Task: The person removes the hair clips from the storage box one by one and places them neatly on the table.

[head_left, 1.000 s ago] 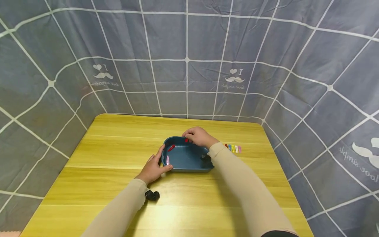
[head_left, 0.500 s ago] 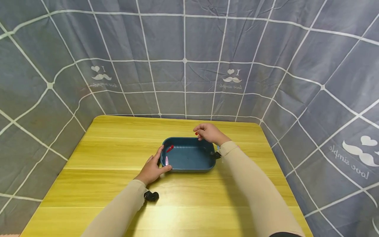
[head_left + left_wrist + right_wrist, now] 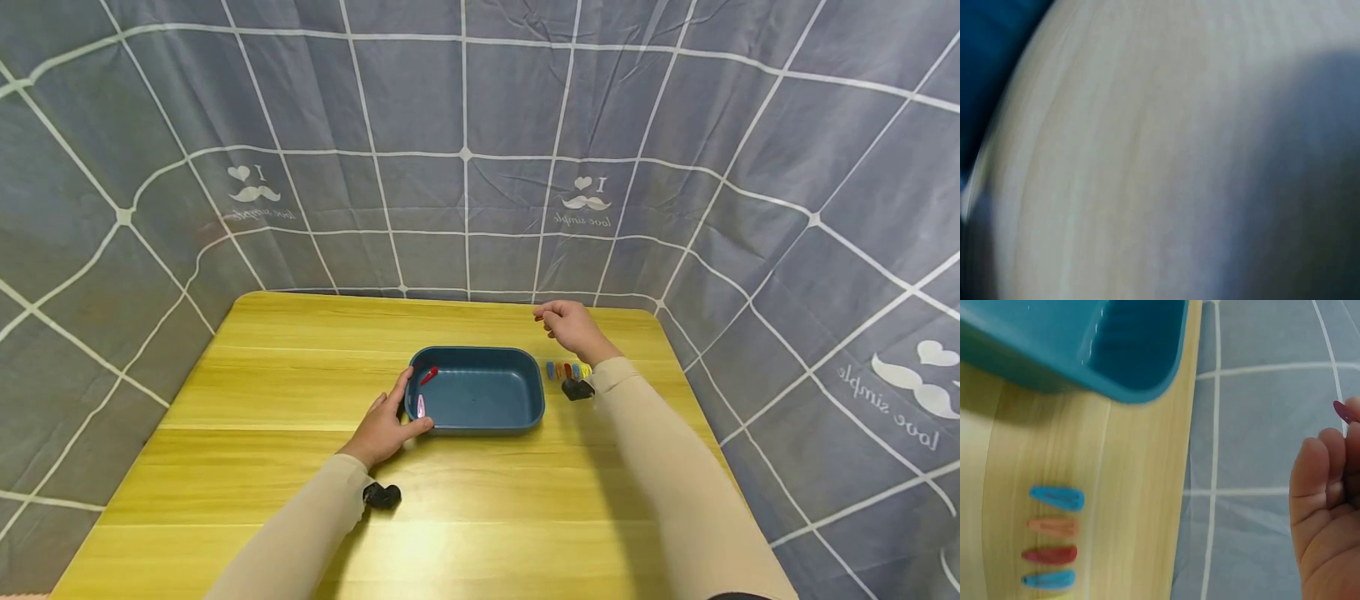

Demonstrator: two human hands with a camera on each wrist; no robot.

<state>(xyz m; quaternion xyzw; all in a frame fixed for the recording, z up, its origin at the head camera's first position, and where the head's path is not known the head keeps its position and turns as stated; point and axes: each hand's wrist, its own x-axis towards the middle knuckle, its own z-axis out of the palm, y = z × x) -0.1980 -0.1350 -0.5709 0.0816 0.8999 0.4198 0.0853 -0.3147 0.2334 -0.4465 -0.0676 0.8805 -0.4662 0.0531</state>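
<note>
A dark blue plastic basin (image 3: 474, 431) sits on the table, with a red hair clip (image 3: 429, 376) and a pink hair clip (image 3: 421, 407) lying inside at its left end. My left hand (image 3: 381, 432) rests against the basin's left side, fingers extended along the outside and thumb at the front left corner. Beyond the basin's right end, my right hand (image 3: 572, 327) is raised above the table, pinching a dark red hair clip (image 3: 1342, 411) at the fingertips. Below it lies a row of hair clips, including blue (image 3: 1058, 497), orange (image 3: 1053, 526) and red (image 3: 1050, 555) ones.
The wooden table (image 3: 300, 483) ends at the back against a grey curtain (image 3: 420, 192) with white lines. A black wrist camera (image 3: 577, 389) on the right wrist hangs close to the row of clips. In the left wrist view, blurred tabletop fills most of the picture.
My right hand has moved right from over the basin's back rim to above the row of clips, still holding the red clip. My left hand stays at the basin's left end.
</note>
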